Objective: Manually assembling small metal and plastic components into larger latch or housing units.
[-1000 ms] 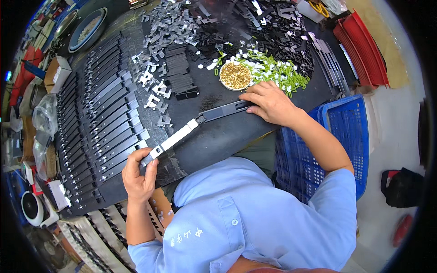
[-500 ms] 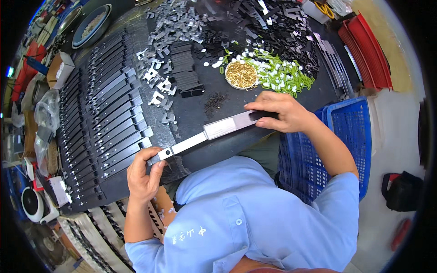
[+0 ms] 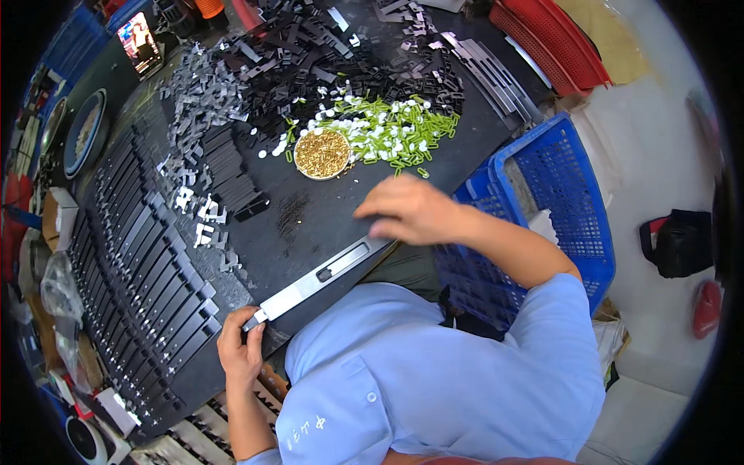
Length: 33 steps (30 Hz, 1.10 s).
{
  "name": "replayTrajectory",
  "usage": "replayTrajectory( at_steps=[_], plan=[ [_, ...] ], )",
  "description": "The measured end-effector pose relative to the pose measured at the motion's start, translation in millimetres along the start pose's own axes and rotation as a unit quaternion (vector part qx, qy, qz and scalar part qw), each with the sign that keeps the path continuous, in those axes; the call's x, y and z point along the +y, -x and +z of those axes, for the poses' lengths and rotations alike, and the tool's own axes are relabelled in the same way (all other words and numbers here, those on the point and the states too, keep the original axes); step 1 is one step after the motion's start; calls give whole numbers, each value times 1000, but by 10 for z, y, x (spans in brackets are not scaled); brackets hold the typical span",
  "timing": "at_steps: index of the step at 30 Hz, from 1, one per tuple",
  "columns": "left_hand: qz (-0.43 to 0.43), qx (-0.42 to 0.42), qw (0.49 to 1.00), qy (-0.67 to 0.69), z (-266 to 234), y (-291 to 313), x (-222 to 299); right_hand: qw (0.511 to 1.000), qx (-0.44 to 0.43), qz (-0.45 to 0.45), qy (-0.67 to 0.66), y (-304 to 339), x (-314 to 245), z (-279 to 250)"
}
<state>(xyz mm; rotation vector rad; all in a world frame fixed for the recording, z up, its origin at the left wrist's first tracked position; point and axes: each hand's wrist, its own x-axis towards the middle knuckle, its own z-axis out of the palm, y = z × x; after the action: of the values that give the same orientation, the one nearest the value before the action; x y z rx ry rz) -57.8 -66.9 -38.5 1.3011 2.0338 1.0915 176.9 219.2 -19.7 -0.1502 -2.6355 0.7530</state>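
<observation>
My left hand [image 3: 242, 349] pinches the lower left end of a silver metal slide bar [image 3: 298, 293], which slants up to the right along the front of the dark table. The bar has a long slot near its right end and a dark opening around its middle. My right hand [image 3: 411, 209], somewhat blurred, hovers above the right end of the bar with its fingers stretched to the left and nothing visible in them. Beyond it stands a round dish of small gold-coloured parts [image 3: 322, 153], beside a heap of green link-shaped pieces and white discs [image 3: 395, 132].
Rows of dark metal strips [image 3: 147, 263] cover the table's left side. Small bent metal pieces [image 3: 205, 89] lie heaped behind, near a lit phone [image 3: 140, 45]. Blue baskets [image 3: 577, 178] stand at the right, below red trays [image 3: 550, 46]. Dark tiny bits [image 3: 293, 213] are scattered mid-table.
My right hand has let go of the bar's right end and moved left. The bar looks shorter, its narrow part slid in, with its slotted end now exposed. The whole view has shifted.
</observation>
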Motion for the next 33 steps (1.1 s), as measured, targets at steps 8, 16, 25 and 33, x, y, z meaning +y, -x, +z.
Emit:
replayTrajectory(
  at_steps=[8,16,25,33],
  plan=[
    [26,21,998,50,55,-69,-45,962,2,127,242,-271,477,-201],
    [2,36,998,47,83,-20,-55,942,-49,91,318,-372,484,-181],
    [3,34,998,56,75,-37,-56,953,-28,79,291,-290,537,-242],
    [3,41,998,48,74,-19,-51,970,-65,64,225,-373,575,-279]
  ],
)
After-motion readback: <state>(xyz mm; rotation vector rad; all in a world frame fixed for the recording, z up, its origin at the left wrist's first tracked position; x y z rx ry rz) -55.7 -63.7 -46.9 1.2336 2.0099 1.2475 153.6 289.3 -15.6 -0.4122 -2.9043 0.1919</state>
